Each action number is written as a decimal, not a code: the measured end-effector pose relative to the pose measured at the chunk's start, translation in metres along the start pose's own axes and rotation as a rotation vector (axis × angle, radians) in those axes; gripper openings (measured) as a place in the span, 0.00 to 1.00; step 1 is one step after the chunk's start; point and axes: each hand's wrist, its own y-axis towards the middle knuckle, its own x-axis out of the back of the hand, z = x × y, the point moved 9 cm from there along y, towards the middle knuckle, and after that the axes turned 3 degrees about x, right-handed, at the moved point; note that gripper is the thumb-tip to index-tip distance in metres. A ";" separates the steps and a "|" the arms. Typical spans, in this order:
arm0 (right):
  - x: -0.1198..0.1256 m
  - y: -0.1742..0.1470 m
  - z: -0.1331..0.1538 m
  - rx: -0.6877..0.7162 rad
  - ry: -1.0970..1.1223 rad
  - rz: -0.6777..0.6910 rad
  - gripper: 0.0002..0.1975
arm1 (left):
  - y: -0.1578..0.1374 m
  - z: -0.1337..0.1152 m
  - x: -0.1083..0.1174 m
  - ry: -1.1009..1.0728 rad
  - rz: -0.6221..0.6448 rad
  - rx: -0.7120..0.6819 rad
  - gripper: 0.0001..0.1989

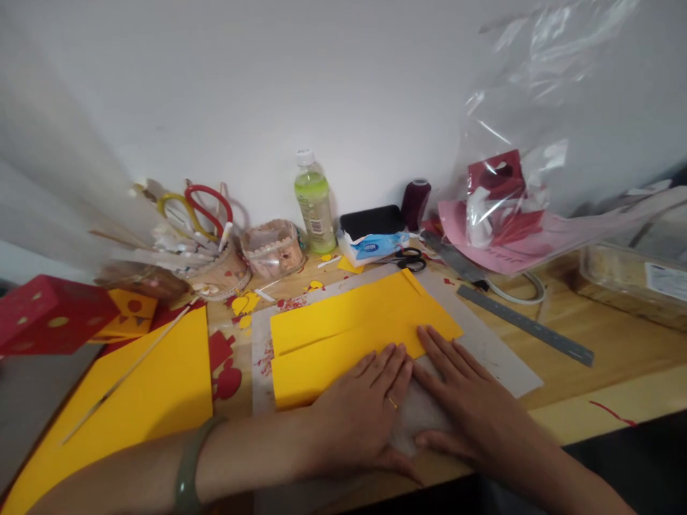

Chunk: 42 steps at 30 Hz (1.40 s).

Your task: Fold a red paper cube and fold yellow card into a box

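Note:
A yellow sheet of card, slit and folded in parts, lies on a pale grey sheet on the table. My left hand rests flat on the card's near edge, fingers stretched out, a ring on one finger and a green bangle on the wrist. Beside it my right hand lies with its fingers spread, fingertips on the card's lower right edge. Neither hand grips anything. The palms hide part of the near edge.
Behind stand a drink bottle, a tool pot, black scissors and a thread spool. A ruler lies right. Left are another yellow sheet, a thin stick, a red box and red scraps.

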 end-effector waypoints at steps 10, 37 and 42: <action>0.004 0.001 0.001 0.058 -0.033 -0.146 0.43 | -0.042 0.021 -0.018 -0.217 0.325 0.221 0.50; 0.008 0.054 0.119 0.261 0.247 -0.067 0.43 | -0.145 0.048 -0.040 -0.003 0.088 0.332 0.56; 0.016 0.031 0.073 0.211 0.099 -0.123 0.35 | -0.145 0.046 -0.029 -0.030 0.086 0.324 0.50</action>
